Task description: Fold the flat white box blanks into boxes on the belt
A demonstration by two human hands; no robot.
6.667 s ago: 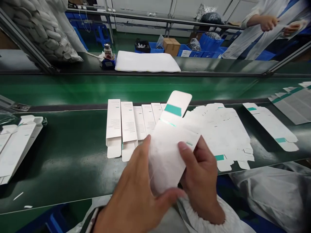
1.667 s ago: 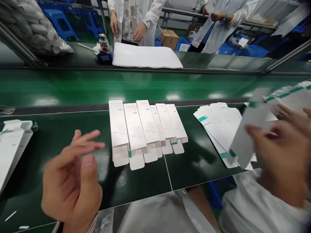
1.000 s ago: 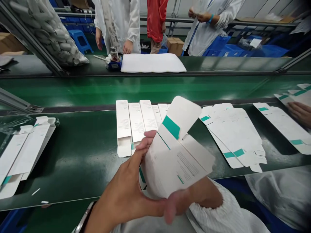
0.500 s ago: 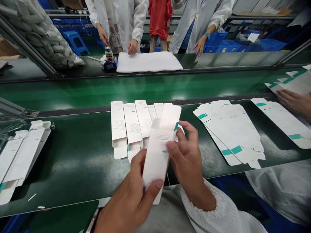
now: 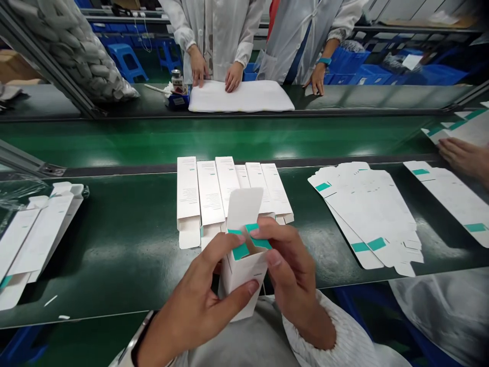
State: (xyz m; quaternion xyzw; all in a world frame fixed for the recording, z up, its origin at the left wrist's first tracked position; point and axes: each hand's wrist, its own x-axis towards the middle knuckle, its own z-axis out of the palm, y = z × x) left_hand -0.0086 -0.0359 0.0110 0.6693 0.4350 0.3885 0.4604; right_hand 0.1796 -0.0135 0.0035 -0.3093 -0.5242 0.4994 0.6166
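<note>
Head view: green bench (image 5: pixel 126 244), blue stools (image 5: pixel 121 50) beyond; left fingers (image 5: pixel 220 246), right fingers (image 5: pixel 281 233) clasp one carton (image 5: pixel 244 267).

My box (image 5: pixel 243 275) looks like smooth matt paper card, same as the flat blanks (image 5: pixel 374 214). Table (image 5: pixel 126 244)'s slick, kinda glossy, frame bar (image 5: pixel 53 63)'s bare metal, my sleeve (image 5: pixel 351 329)'s wrinkly, cloth-like.

Carton (image 5: pixel 245 267) before row of boxes (image 5: pixel 226 178) on bench (image 5: pixel 122 244), blanks (image 5: pixel 382 214) right, other cartons (image 5: pixel 42 234) left
</note>
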